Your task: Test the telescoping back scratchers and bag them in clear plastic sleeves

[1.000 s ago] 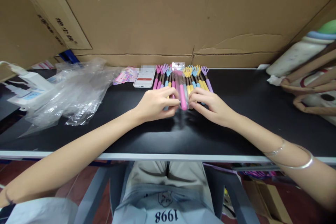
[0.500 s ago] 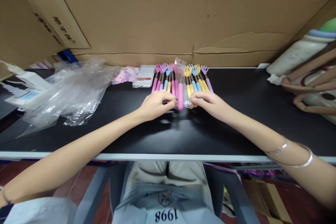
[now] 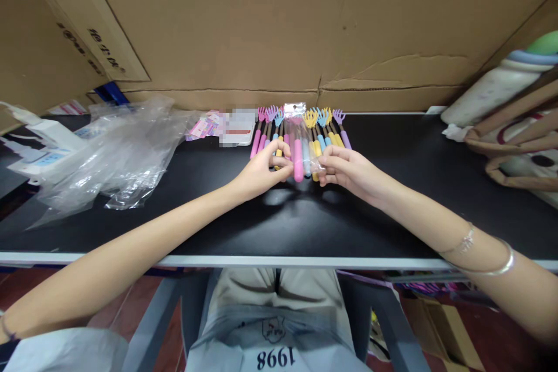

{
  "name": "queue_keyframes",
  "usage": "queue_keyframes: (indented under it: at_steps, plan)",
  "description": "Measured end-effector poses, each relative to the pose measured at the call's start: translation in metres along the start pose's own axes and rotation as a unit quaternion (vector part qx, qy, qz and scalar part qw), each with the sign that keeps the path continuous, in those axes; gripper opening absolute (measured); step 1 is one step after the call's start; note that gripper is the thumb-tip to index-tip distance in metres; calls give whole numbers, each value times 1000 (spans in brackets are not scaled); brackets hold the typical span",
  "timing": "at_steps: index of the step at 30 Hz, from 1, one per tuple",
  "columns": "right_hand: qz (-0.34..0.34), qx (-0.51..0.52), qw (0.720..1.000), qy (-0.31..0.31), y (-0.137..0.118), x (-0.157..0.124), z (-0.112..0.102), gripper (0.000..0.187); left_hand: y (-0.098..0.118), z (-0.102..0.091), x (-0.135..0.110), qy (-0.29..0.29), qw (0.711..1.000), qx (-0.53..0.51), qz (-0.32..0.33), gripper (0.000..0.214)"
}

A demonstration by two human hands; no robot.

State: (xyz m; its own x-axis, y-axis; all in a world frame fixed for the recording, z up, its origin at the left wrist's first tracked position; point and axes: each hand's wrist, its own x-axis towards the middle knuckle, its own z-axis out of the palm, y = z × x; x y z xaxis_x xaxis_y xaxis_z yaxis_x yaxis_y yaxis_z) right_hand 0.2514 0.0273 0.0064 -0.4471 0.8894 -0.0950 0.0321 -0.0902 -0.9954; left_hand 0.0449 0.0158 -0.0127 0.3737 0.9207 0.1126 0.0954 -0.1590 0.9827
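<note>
Between my hands, a pink-handled back scratcher [image 3: 298,160] sits inside a clear plastic bag [image 3: 314,164] with a silvery top tab. My left hand [image 3: 265,167] pinches the bag's left edge beside the pink handle, thumb and forefinger together. On the other side, my right hand [image 3: 349,170] pinches the bag's right edge, its fingers curled. Behind lies a row of back scratchers [image 3: 335,138] with claw-shaped heads and pink, purple, blue and yellow handles. The bag and both hands hide part of that row.
Left on the black table [image 3: 209,226] lies a heap of clear plastic bags [image 3: 126,157] beside a white power strip [image 3: 47,154]. Pink printed cards [image 3: 206,125] and a phone-like white object [image 3: 239,135] lie near the cardboard wall. A bottle [image 3: 488,90] and brown bag handles [image 3: 501,142] stand right.
The bag's top tab has come into clearer view, facing up. My left fingers have lifted into a rounder pinch, and my right hand has shifted slightly, its lower fingers now showing.
</note>
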Motion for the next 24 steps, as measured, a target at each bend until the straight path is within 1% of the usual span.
queue_keyframes:
  at_steps: [4, 7, 11, 14, 17, 20, 24]
  plan:
    - [19, 48, 999, -5, 1, 1, -1, 40, 3, 1, -1, 6, 998, -46, -52, 36]
    - [41, 71, 997, -7, 1, 1, -1, 41, 5, 1, -3, -5, 996, -58, -69, 39]
    - [60, 85, 994, -10, 2, 0, 1, 36, 9, 0, -4, -27, 994, -60, -88, 44]
    - [60, 70, 996, -22, 1, -1, 2, 34, 10, 1, -4, -26, 992, -72, -105, 40]
    - [39, 37, 998, -44, 0, -4, 3, 34, 11, 2, -5, -15, 993, -58, -98, 36]
    - [25, 4, 998, -55, 0, -4, 5, 39, 10, 4, -5, -28, 995, -37, -84, 42]
    - [14, 2, 999, -46, 2, -3, 6, 43, 9, 6, -5, -41, 994, -40, -92, 46]
